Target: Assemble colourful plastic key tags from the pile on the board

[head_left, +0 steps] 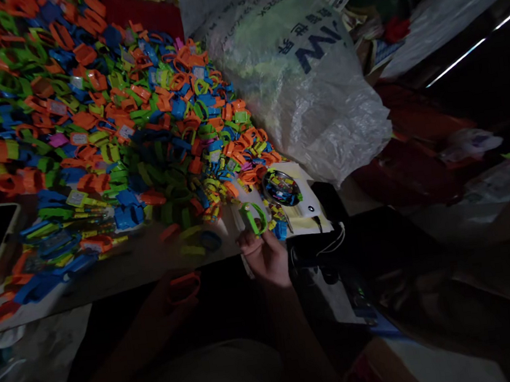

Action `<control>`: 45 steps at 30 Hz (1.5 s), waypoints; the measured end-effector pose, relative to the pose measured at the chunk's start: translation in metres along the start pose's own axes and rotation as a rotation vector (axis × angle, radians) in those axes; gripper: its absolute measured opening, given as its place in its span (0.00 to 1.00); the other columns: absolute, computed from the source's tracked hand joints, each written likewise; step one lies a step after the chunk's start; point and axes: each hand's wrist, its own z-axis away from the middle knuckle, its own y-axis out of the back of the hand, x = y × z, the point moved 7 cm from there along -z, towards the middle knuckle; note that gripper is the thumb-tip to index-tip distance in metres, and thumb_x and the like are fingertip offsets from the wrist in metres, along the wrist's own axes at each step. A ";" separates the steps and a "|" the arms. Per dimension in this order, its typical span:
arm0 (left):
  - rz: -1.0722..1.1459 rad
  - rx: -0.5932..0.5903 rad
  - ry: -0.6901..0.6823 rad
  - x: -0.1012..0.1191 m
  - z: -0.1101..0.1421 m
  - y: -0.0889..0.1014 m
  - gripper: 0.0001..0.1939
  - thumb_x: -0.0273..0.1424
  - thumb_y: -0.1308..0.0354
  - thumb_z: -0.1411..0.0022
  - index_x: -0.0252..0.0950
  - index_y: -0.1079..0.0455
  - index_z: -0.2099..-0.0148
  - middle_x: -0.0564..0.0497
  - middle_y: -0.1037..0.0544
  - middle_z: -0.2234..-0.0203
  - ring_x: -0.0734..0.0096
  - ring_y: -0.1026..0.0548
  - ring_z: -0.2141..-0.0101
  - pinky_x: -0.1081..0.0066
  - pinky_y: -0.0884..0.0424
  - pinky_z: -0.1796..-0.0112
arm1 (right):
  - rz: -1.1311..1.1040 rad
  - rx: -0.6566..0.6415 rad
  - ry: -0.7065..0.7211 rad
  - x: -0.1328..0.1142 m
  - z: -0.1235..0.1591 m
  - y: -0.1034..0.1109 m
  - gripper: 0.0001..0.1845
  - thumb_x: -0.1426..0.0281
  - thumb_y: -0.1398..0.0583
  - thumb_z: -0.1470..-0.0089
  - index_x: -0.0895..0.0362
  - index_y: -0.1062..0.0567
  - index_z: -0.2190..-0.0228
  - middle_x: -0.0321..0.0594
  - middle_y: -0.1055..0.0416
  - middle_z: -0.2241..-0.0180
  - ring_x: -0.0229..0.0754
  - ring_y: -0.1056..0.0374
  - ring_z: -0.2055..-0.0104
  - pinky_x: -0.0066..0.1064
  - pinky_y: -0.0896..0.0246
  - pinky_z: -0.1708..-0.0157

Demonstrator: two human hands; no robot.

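One green toy watch (250, 219) is pinched low in the right hand (269, 260), apparently to keep its loop unobstructed, while the shadowed left hand (164, 307) holds an orange toy watch (184, 278) beside the desk (137, 255).

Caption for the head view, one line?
Right hand lifts a green band and left hand holds an orange one, beside a colorful heap of bands.

"世界" on the translucent plastic bag (303, 95), near large dark letters, partly illegible.
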 end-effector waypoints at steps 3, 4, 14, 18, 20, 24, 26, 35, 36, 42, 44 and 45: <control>0.007 0.011 0.005 -0.001 0.000 0.000 0.24 0.41 0.38 0.42 0.42 0.37 0.46 0.44 0.27 0.46 0.58 0.30 0.45 0.63 0.27 0.52 | 0.185 -0.006 0.095 -0.004 0.001 0.009 0.16 0.52 0.47 0.43 0.50 0.38 0.71 0.32 0.39 0.79 0.41 0.37 0.74 0.36 0.40 0.71; 0.012 0.017 0.008 0.000 0.000 0.000 0.24 0.41 0.38 0.42 0.42 0.37 0.46 0.43 0.27 0.46 0.57 0.29 0.45 0.62 0.27 0.52 | 0.252 -0.014 0.112 -0.004 0.002 0.011 0.16 0.51 0.48 0.42 0.50 0.38 0.70 0.33 0.37 0.78 0.41 0.36 0.73 0.35 0.39 0.71; 0.014 -0.004 0.001 0.008 0.002 -0.002 0.22 0.42 0.38 0.42 0.42 0.37 0.48 0.46 0.26 0.49 0.63 0.27 0.49 0.68 0.28 0.54 | 1.088 0.028 0.144 0.012 -0.022 0.044 0.19 0.57 0.50 0.39 0.56 0.33 0.53 0.42 0.25 0.66 0.44 0.30 0.66 0.33 0.38 0.65; 0.004 -0.001 0.006 0.012 0.003 -0.003 0.22 0.43 0.39 0.41 0.41 0.37 0.48 0.46 0.25 0.51 0.65 0.26 0.53 0.70 0.28 0.56 | 1.051 0.067 0.206 0.012 -0.017 0.043 0.20 0.57 0.48 0.40 0.56 0.30 0.54 0.44 0.24 0.62 0.45 0.29 0.62 0.33 0.38 0.62; -0.001 -0.001 0.000 0.014 0.003 -0.005 0.22 0.43 0.39 0.41 0.40 0.37 0.48 0.46 0.24 0.52 0.65 0.25 0.53 0.70 0.29 0.56 | 1.057 0.056 0.206 0.016 -0.012 0.041 0.19 0.55 0.47 0.41 0.56 0.26 0.62 0.41 0.24 0.69 0.44 0.29 0.65 0.31 0.38 0.65; -0.022 -0.029 -0.023 0.015 0.002 -0.008 0.22 0.42 0.39 0.41 0.39 0.37 0.48 0.46 0.25 0.53 0.65 0.26 0.53 0.69 0.31 0.55 | 1.176 0.121 0.169 0.028 0.001 0.051 0.20 0.52 0.44 0.44 0.55 0.24 0.67 0.39 0.26 0.75 0.43 0.31 0.73 0.30 0.40 0.72; -0.021 -0.032 -0.025 0.013 0.002 -0.007 0.22 0.42 0.39 0.40 0.39 0.37 0.48 0.46 0.25 0.53 0.66 0.26 0.55 0.69 0.31 0.56 | 1.259 0.174 0.186 0.032 0.008 0.061 0.18 0.55 0.42 0.45 0.55 0.24 0.61 0.42 0.25 0.72 0.45 0.30 0.71 0.32 0.40 0.70; 0.039 0.071 -0.059 0.011 -0.003 0.004 0.21 0.40 0.37 0.42 0.39 0.39 0.51 0.47 0.25 0.52 0.67 0.27 0.55 0.69 0.32 0.55 | 1.298 0.246 0.110 0.041 0.024 0.095 0.26 0.58 0.42 0.46 0.56 0.33 0.48 0.43 0.23 0.66 0.44 0.29 0.72 0.34 0.36 0.70; 0.037 0.070 -0.063 0.012 -0.003 0.004 0.21 0.39 0.37 0.43 0.39 0.38 0.51 0.47 0.26 0.52 0.67 0.27 0.55 0.69 0.32 0.55 | 1.277 0.218 0.145 0.040 0.021 0.093 0.26 0.58 0.43 0.45 0.57 0.33 0.47 0.46 0.24 0.63 0.45 0.28 0.70 0.34 0.35 0.69; 0.010 0.077 -0.099 0.022 0.001 0.006 0.21 0.36 0.35 0.45 0.39 0.37 0.51 0.47 0.25 0.52 0.66 0.27 0.54 0.67 0.32 0.54 | 1.176 0.129 0.197 0.034 0.013 0.074 0.24 0.57 0.48 0.40 0.59 0.36 0.48 0.49 0.25 0.59 0.46 0.28 0.62 0.35 0.35 0.64; 0.014 0.106 -0.111 0.026 0.003 0.007 0.22 0.35 0.35 0.46 0.38 0.35 0.51 0.47 0.24 0.54 0.65 0.26 0.55 0.66 0.31 0.55 | 1.157 0.086 0.202 0.032 0.019 0.059 0.21 0.58 0.50 0.39 0.58 0.35 0.51 0.47 0.26 0.61 0.45 0.29 0.63 0.35 0.35 0.64; 0.017 0.121 -0.119 0.028 0.003 0.007 0.22 0.35 0.35 0.46 0.38 0.35 0.51 0.47 0.24 0.55 0.64 0.26 0.55 0.66 0.30 0.55 | 1.150 0.044 0.200 0.031 0.024 0.049 0.20 0.58 0.51 0.39 0.57 0.34 0.52 0.45 0.26 0.62 0.44 0.29 0.64 0.34 0.35 0.65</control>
